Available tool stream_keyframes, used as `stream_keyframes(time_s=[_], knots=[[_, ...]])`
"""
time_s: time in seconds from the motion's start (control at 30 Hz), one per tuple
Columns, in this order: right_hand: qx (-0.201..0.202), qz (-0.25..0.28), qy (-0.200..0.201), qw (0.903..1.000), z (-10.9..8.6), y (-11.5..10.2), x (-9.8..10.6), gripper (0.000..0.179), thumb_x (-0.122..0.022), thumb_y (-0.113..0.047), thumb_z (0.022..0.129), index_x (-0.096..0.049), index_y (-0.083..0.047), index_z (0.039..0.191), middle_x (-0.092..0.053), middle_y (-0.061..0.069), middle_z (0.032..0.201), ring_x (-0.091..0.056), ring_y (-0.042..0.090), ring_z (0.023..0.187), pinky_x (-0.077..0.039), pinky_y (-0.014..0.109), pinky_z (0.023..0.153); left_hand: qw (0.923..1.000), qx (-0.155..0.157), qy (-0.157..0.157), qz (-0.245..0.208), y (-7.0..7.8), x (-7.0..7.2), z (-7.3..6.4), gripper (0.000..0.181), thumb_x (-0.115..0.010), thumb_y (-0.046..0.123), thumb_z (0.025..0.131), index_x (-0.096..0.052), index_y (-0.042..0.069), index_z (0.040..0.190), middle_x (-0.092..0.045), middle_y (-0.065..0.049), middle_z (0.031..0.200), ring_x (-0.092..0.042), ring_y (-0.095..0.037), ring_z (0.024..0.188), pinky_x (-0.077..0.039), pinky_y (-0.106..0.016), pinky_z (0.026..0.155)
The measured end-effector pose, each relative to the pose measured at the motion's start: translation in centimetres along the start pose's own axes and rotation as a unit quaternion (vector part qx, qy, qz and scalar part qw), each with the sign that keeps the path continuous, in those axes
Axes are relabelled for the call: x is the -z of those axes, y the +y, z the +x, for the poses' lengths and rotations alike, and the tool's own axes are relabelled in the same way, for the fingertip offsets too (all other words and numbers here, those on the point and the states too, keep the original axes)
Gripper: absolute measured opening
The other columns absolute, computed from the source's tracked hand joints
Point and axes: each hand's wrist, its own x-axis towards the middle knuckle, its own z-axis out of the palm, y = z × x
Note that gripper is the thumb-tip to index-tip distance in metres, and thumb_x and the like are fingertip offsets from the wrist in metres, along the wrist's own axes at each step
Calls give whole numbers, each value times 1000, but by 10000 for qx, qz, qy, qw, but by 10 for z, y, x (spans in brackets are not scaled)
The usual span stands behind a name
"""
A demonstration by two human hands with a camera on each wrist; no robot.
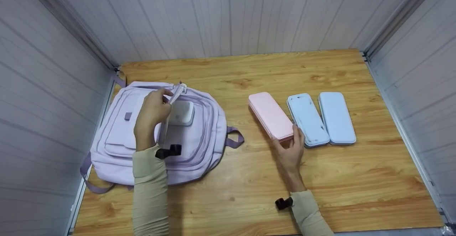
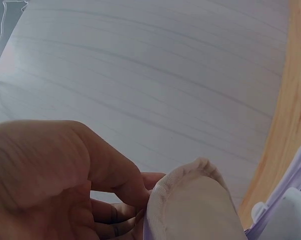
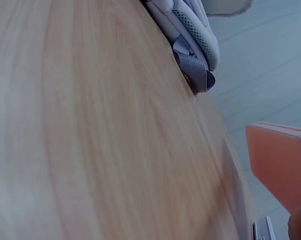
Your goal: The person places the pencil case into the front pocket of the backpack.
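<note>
A lilac backpack (image 1: 210, 150) lies on its back at the left, its front compartment unzipped. My left hand (image 1: 153, 109) pinches the edge of the backpack flap (image 2: 190, 205) and holds it folded up. Inside the opening sits a small white rounded box (image 1: 184, 113). My right hand (image 1: 290, 154) grips the near end of a pink pencil case (image 1: 271, 116), thumb on one side and fingers on the other. In the right wrist view the pink case looks raised off the table; only part of that hand shows there.
Right of the pink case lie a light blue case with dark marks (image 1: 308, 120) and another light blue case (image 1: 337, 118), side by side on the wooden table (image 1: 231, 200). Pale panel walls (image 1: 245, 19) enclose the back and sides. A purple strap loop (image 1: 234, 141) sticks out from the backpack.
</note>
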Motion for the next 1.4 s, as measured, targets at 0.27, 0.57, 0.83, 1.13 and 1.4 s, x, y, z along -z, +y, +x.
stream_keyframes(time_s=[0.27, 0.57, 0.83, 1.13, 1.4], knots=[[165, 409, -207, 9988, -3, -22, 0, 78, -75, 6, 73, -35, 14, 139, -29, 31, 140, -30, 39, 136, -24, 52, 111, 10000, -20, 19, -13, -1, 0, 1, 46, -41, 0, 79, -58, -4, 122, -63, -21, 99, -55, -30, 88, -45, -38, 73], [271, 730, -496, 9957, -8, -32, -4, 77, -75, 9, 72, -36, 15, 138, -25, 34, 143, -29, 40, 136, -27, 30, 111, 10000, 12, 27, -57, -2, 0, 0, 47, -41, 0, 79, -57, -4, 122, -62, -22, 100, -55, -31, 91, -45, -40, 77], [465, 766, -914, 9918, -15, -40, -9, 78, -75, 8, 71, -37, 14, 138, -30, 30, 138, -33, 39, 133, -30, 22, 108, 10000, -29, 55, -38, -2, -1, 0, 47, -41, -1, 78, -58, -4, 122, -62, -22, 99, -55, -31, 91, -45, -42, 77], [935, 900, -1315, 9828, -24, -46, -15, 75, -75, 12, 69, -39, 17, 135, -31, 33, 138, -34, 43, 132, -31, 22, 109, 10000, 17, 41, -16, -2, -1, 1, 47, -41, -1, 79, -58, -3, 122, -62, -20, 98, -55, -30, 89, -44, -36, 72], [1084, 903, -1597, 9770, -30, -49, -23, 76, -77, 9, 69, -40, 16, 135, -34, 33, 135, -37, 42, 130, -31, 24, 109, 9999, 22, 138, -56, -2, -2, 1, 46, -41, 0, 78, -60, -2, 120, -62, -18, 95, -55, -28, 87, -45, -36, 73]])
